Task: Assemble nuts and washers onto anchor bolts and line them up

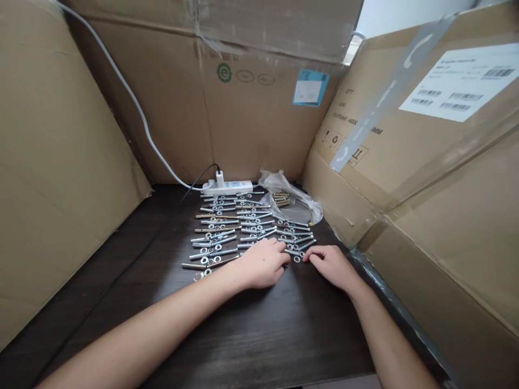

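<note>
Several silver bolts with washers and nuts (227, 227) lie in rows on a dark wooden table (259, 335). My left hand (263, 263) rests on the table at the near end of the rows, fingers curled, its fingertips touching a bolt (292, 252). My right hand (331, 266) lies just to the right, fingers bent, its fingertips by small washers (299, 258). Whether either hand pinches a part is hidden by the fingers.
A crumpled clear plastic bag (284, 186) with brass-coloured pieces lies behind the rows. A white power strip (227, 187) with a plug and white cable sits at the back. Cardboard boxes (425, 162) wall in the table on the left, back and right.
</note>
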The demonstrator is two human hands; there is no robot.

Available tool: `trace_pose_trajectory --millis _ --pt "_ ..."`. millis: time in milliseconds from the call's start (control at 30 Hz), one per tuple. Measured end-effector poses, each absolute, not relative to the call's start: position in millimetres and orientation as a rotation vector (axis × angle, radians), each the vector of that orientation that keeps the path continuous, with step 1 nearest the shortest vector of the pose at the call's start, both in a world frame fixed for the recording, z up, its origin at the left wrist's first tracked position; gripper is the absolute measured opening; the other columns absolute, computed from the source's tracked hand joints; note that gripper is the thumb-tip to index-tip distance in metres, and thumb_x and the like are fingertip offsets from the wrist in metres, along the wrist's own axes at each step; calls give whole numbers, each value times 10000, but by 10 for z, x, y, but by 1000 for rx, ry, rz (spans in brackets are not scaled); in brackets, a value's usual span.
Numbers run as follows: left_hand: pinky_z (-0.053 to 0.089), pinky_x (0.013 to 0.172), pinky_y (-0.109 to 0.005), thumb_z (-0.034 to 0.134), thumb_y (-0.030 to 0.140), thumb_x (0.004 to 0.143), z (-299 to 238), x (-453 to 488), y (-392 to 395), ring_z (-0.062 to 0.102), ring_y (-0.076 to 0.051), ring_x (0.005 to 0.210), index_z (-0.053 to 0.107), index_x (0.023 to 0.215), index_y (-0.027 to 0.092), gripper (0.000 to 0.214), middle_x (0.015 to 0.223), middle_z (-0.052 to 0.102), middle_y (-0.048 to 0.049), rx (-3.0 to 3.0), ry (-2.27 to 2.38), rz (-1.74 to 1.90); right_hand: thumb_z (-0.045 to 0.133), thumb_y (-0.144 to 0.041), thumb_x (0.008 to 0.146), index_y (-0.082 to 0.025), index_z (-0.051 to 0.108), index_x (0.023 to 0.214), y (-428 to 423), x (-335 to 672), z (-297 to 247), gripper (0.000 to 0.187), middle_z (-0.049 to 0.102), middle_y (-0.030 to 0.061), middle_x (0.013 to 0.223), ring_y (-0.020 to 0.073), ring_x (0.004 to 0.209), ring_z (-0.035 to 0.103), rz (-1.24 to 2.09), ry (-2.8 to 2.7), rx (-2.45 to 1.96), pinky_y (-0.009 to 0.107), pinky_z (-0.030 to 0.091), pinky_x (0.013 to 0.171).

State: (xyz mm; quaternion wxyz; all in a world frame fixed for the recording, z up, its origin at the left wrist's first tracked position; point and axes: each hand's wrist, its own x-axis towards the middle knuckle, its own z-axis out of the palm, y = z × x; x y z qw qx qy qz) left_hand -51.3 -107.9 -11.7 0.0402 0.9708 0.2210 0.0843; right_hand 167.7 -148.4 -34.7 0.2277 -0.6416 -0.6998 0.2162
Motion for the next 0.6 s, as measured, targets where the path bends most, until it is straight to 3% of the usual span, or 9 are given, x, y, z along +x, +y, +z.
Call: trace_pose_trajectory --millis 333,600 --pt "426 806 -339 474 188 811 -175 -425 -1057 507 -218 881 635 1000 193 248 921 570 -68 2945 679 325 445 -208 767 -205 723 760 -1464 1688 -394 277 698 3 707 173 629 591 528 -1876 -1723 256 396 593" --pt "416 837 -305 392 72 836 -4 -1296 -1267 501 -175 928 529 1036 190 270 976 570 -40 2540 887 679 450 -219 781 -195 695 695 -1401 1531 -255 260 651 -7 624 133 523 523 246 -1864 -1561 238 376 537"
